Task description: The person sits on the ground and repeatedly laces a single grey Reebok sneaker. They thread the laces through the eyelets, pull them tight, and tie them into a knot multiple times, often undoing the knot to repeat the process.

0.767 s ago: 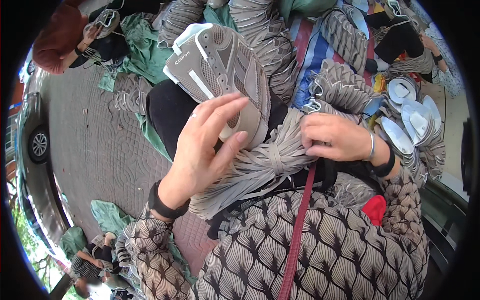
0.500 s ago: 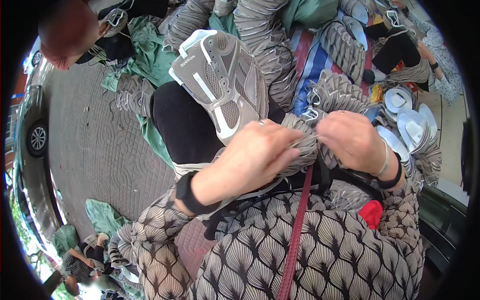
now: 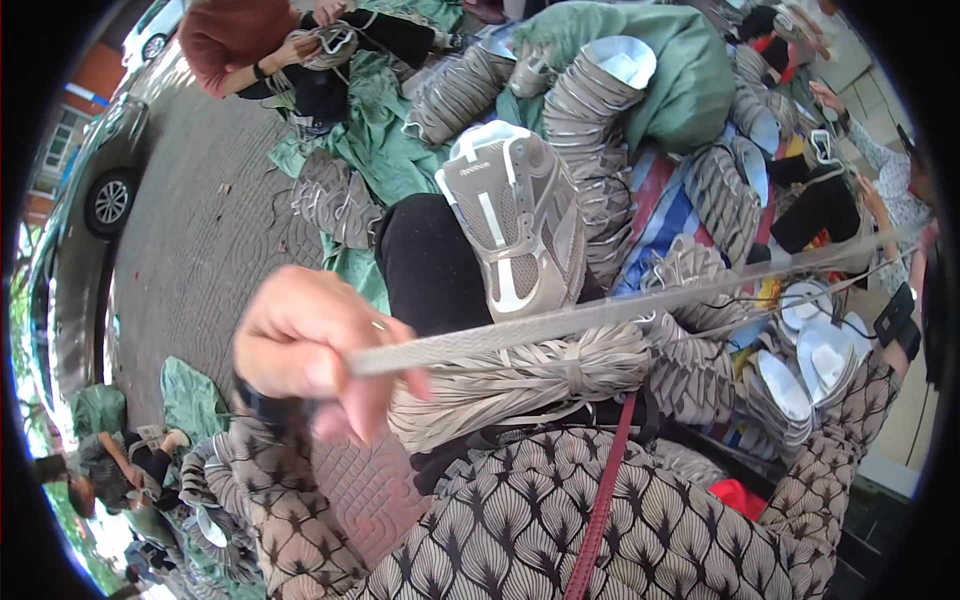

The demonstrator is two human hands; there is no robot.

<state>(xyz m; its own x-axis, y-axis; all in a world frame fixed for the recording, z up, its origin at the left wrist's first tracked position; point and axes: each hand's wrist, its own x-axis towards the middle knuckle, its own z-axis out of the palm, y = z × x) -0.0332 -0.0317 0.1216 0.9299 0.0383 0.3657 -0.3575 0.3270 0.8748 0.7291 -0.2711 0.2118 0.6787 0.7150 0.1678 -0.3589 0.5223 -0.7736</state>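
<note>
Across ten o'clock spreads the patterned paved ground (image 3: 220, 190). A bulging green sack (image 3: 685, 75) sits at one o'clock, and just on its left stands a curving stack of grey shoe uppers (image 3: 590, 150). My black-clad knee (image 3: 425, 260) rises toward eleven, and against it, near twelve, one grey-and-white shoe upper (image 3: 535, 220) rests with its opening at the top. At six o'clock, just below centre, a thick bundle of pale laces (image 3: 480, 400) lies across my lap, tied around near its right end. My left hand (image 3: 315, 345), between eight and nine, is closed, pinching one end of a flat grey lace (image 3: 590, 320) between thumb and fingers. That lace slants up over the bundle, drawn straight toward three o'clock, where my right hand (image 3: 927, 248) reaches the dim rim; I cannot tell how its fingers stand. The lace is blurred there.
</note>
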